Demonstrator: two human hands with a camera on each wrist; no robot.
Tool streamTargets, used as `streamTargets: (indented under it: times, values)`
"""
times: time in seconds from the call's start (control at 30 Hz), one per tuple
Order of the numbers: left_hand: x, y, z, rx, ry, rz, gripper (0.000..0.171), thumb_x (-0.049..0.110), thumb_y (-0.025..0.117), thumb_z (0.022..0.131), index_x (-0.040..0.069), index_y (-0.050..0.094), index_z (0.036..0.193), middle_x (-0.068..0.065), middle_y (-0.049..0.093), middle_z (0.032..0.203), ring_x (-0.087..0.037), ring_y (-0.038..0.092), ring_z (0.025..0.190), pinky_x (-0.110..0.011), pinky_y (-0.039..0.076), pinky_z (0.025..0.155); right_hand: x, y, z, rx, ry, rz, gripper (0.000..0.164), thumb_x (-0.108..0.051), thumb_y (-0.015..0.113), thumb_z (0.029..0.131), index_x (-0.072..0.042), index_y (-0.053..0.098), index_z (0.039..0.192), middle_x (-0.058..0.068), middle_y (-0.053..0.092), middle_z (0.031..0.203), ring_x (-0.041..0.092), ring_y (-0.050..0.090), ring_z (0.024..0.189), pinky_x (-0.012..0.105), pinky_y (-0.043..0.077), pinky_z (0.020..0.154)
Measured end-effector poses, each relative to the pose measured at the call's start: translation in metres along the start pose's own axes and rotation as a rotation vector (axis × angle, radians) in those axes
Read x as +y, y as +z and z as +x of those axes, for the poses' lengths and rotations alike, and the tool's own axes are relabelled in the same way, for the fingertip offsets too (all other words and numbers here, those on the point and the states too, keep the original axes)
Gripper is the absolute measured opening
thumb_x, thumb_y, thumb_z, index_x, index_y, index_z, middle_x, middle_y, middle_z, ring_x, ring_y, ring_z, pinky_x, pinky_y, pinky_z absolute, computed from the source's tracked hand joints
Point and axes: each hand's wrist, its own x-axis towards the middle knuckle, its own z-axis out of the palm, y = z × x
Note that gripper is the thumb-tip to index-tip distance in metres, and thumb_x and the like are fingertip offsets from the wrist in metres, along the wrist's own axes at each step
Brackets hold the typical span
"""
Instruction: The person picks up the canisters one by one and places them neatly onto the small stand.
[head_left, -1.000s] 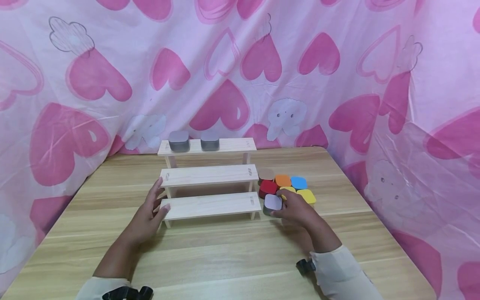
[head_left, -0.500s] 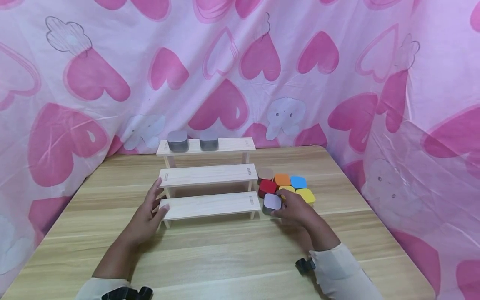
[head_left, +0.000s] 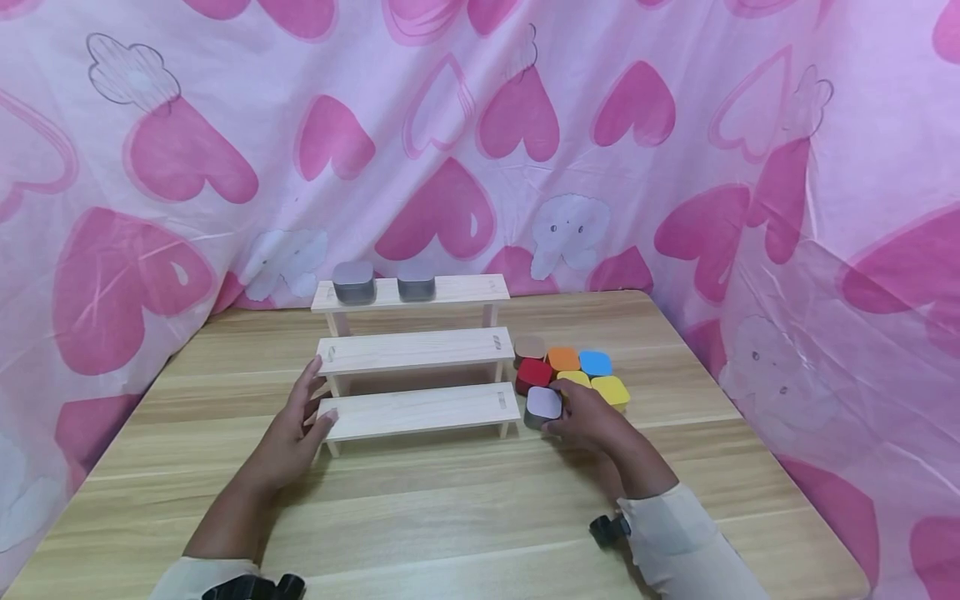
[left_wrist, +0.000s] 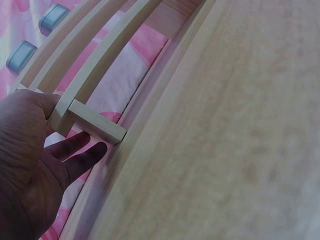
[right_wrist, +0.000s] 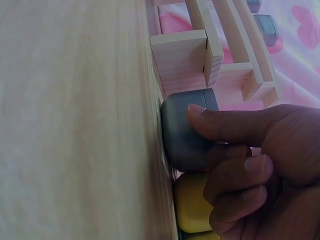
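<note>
A pale wooden three-tier shelf stand (head_left: 423, 410) stands on the table. At its left end my left hand (head_left: 287, 437) rests with the thumb on the lowest board and a finger at the middle board. In the left wrist view, two loosely extended fingers (left_wrist: 85, 155) lie beside the stand's leg. My right hand (head_left: 592, 418) pinches a grey rounded-square tin (head_left: 543, 403) beside the stand's right end. The right wrist view shows the thumb against that tin's side (right_wrist: 185, 132). Its other fingers are curled, partly over a yellow tin (right_wrist: 192, 202).
Behind the right hand sit a red tin (head_left: 533, 373), a brown one (head_left: 529, 348), an orange tin (head_left: 563, 359), a blue tin (head_left: 596, 362) and two yellow tins. Two grey tins (head_left: 354, 283) stand on the top board. A pink heart-patterned curtain (head_left: 435, 208) surrounds the table.
</note>
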Motion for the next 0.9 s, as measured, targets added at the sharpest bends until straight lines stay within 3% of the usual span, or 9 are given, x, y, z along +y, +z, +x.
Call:
streamTargets:
  times: [0.1,0.3,0.5,0.9]
  values:
    - [-0.001,0.0,0.0,-0.002,-0.001,-0.006,0.089,0.012,0.055,0.114,0.031,-0.004,0.177,-0.032,0.034,0.172,-0.06,0.043,0.154,-0.055,0.045,0.116,0.001,0.0,0.001,0.0,-0.01,0.001,0.08,-0.015,0.094,0.087,-0.007,0.055,0.156,0.016,0.064,0.149,0.033,0.061,0.127,0.06,0.059,0.11]
    - [-0.001,0.0,0.0,-0.008,-0.01,-0.021,0.09,0.013,0.055,0.115,0.034,-0.006,0.177,-0.032,0.033,0.172,-0.06,0.042,0.154,-0.067,0.04,0.116,0.003,0.001,0.002,0.005,-0.011,0.023,0.076,-0.015,0.093,0.088,-0.009,0.057,0.154,0.015,0.066,0.144,0.032,0.06,0.124,0.056,0.061,0.107]
    - [0.0,0.0,0.0,-0.007,-0.008,-0.021,0.089,0.012,0.055,0.115,0.032,-0.006,0.177,-0.033,0.033,0.172,-0.06,0.042,0.154,-0.069,0.039,0.116,0.004,0.0,0.001,0.005,0.004,0.035,0.075,-0.016,0.093,0.088,-0.011,0.056,0.154,0.012,0.068,0.139,0.03,0.061,0.12,0.053,0.061,0.105]
    - [0.003,-0.001,-0.001,-0.018,-0.035,-0.045,0.09,0.016,0.056,0.115,0.036,-0.007,0.176,-0.032,0.029,0.174,-0.062,0.038,0.156,-0.071,0.039,0.117,0.003,-0.009,-0.006,-0.046,0.041,0.128,0.066,-0.014,0.092,0.089,-0.015,0.059,0.146,0.01,0.071,0.121,0.027,0.063,0.106,0.03,0.06,0.074]
